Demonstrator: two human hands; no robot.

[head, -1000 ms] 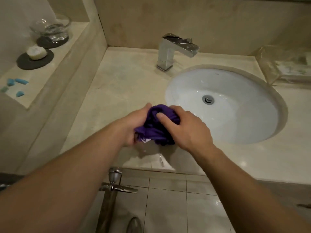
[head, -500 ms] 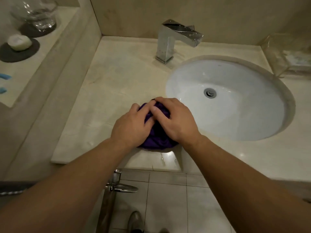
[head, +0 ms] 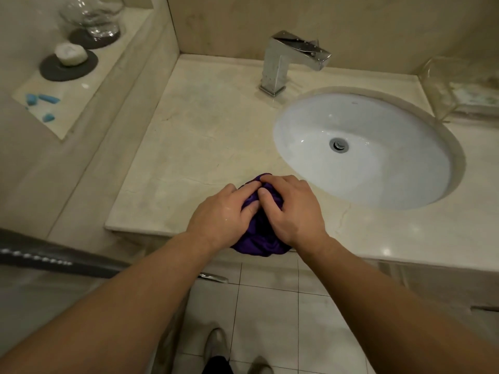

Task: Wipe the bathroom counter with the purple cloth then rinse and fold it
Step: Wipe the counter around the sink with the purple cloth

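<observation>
Head view: the purple cloth (head: 259, 240) sits bunched at the front edge of the counter (head: 202, 147), just left of the sink (head: 378, 179), its lower folds hanging over the lip. The left hand (head: 224, 214) curls round one side and the right hand (head: 293, 211) clamps over the other, thumbs digging into the wad. Best play, I'd judge: keep it gathered, press firm, and work inward so it doesn't slide off.
</observation>
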